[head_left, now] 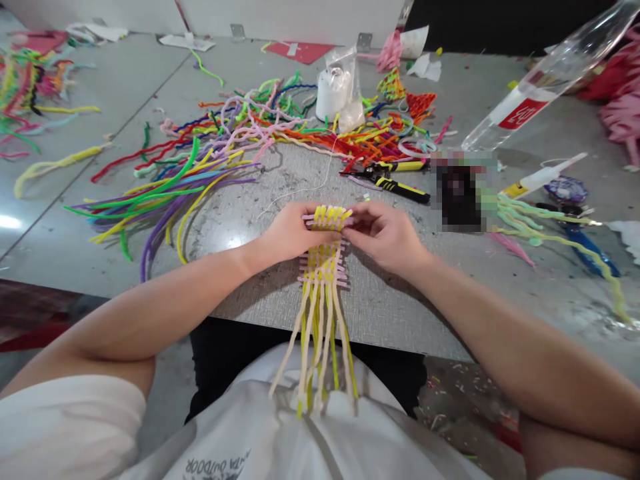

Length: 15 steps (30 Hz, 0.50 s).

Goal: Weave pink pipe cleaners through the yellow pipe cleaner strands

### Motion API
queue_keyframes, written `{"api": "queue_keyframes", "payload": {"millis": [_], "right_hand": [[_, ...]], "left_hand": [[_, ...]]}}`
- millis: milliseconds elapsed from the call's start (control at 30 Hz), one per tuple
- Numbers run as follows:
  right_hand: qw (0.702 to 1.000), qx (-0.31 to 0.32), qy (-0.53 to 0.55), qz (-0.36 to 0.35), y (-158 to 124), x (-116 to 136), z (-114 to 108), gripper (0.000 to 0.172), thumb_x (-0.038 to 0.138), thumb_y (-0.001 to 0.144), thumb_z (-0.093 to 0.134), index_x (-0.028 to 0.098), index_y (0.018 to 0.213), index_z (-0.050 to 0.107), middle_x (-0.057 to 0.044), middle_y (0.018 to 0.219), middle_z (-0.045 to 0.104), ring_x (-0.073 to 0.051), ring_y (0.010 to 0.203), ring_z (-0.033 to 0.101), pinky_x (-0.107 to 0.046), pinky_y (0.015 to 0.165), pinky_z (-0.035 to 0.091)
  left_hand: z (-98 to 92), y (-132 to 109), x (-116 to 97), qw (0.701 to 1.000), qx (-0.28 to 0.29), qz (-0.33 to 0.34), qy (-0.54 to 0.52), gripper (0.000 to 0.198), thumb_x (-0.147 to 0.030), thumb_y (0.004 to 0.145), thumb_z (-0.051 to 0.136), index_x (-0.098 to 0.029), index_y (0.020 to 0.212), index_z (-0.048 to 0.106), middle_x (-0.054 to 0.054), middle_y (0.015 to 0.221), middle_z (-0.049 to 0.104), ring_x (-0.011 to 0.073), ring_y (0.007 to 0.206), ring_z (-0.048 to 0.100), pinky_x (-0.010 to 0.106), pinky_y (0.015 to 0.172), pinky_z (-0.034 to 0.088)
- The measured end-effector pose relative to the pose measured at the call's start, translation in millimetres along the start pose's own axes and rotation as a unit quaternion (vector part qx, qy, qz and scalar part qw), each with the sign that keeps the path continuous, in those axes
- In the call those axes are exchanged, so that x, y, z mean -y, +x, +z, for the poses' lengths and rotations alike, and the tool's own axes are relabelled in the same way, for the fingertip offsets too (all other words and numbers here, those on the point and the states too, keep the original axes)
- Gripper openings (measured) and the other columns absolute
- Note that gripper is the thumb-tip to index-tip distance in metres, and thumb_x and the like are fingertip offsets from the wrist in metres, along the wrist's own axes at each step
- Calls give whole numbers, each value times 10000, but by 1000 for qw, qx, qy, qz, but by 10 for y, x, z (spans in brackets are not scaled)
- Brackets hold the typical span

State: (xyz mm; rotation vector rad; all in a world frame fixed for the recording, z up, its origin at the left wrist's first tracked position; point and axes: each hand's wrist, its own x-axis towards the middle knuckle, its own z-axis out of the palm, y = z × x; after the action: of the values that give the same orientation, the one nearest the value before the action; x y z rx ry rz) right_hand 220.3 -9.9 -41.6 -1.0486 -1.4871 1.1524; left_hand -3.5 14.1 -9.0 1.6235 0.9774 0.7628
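Between my two hands is a woven strip of pipe cleaners (323, 260), yellow and cream lengthwise with short lilac pieces crossing them. Its long loose ends hang over the table edge toward my shirt. My left hand (290, 230) grips the strip's left side, thumb lying across the front below the top rows. At the upper right edge my right hand (383, 233) pinches the weave with thumb and index finger. What lies behind the strip under my fingers is hidden.
Loose coloured pipe cleaners (165, 193) lie left and behind. Yellow-black pliers (403, 190) rest beyond my right hand. A white thread spool (330, 97) stands at the back, and a clear bottle (530, 100) to the right. Blue-handled pliers (590, 250) lie far right.
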Motion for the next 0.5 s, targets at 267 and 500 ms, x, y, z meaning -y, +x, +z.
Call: {"api": "queue_keyframes", "payload": {"millis": [267, 500], "right_hand": [[999, -30, -30, -18, -43, 76, 33, 413, 391, 837, 937, 250, 1183, 761, -53, 968, 798, -238, 916, 765, -425, 874, 660], [999, -41, 1, -13, 7, 13, -39, 360, 385, 849, 907, 237, 1128, 736, -46, 974, 785, -222, 922, 753, -400, 850, 647]], "left_hand": [[-12, -17, -35, 1000, 9, -16, 17, 242, -311, 757, 914, -158, 823, 739, -10, 731, 724, 114, 646, 630, 242, 619, 489], [-54, 55, 166, 997, 24, -9, -74, 325, -395, 798, 913, -160, 991, 798, 57, 953, 833, 193, 846, 777, 309, 768, 603]]}}
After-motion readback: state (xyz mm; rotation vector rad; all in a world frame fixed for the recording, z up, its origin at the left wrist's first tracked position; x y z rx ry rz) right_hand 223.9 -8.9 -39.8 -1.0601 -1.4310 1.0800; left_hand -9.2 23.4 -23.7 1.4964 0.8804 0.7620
